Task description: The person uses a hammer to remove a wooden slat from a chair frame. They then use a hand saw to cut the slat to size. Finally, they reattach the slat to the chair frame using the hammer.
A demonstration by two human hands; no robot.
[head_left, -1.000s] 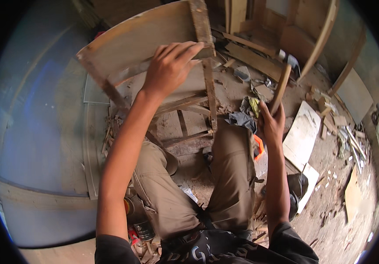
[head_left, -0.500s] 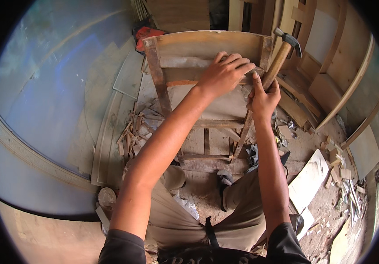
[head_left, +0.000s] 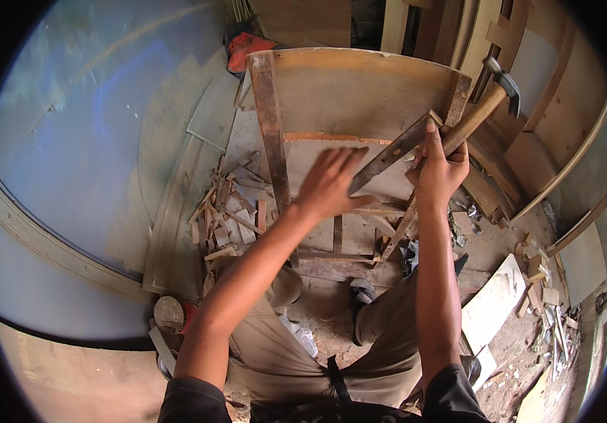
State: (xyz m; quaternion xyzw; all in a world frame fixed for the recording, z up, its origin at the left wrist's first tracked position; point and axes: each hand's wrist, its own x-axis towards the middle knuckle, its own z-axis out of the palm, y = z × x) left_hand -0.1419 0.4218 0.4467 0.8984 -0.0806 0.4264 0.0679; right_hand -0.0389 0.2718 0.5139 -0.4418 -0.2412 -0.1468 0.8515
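A worn wooden chair frame point(head_left: 360, 62) stands before me, its curved top rail and two posts facing up. In my right hand point(head_left: 441, 173) is a claw hammer point(head_left: 474, 116), gripped by its wooden handle with the head up and to the right. The same hand pinches a narrow dark wooden slat point(head_left: 396, 151) under its thumb, which slants down to the left across the chair back. My left hand point(head_left: 331, 183) is slightly blurred, with its fingers stretched out beside the slat's lower end; whether it touches the slat, I cannot tell.
Wood offcuts point(head_left: 222, 222) lie heaped left of the chair, and more scraps point(head_left: 546, 289) litter the floor on the right. Large bluish panels point(head_left: 99, 148) line the left side. Boards and wooden frames point(head_left: 543, 106) lean at the right. A pale board point(head_left: 490, 303) lies near my right leg.
My left hand has moved down and left, opening its fingers. The slat now shows slanted in my right hand. The hammer and right hand have shifted slightly right, and the chair back appears tilted differently.
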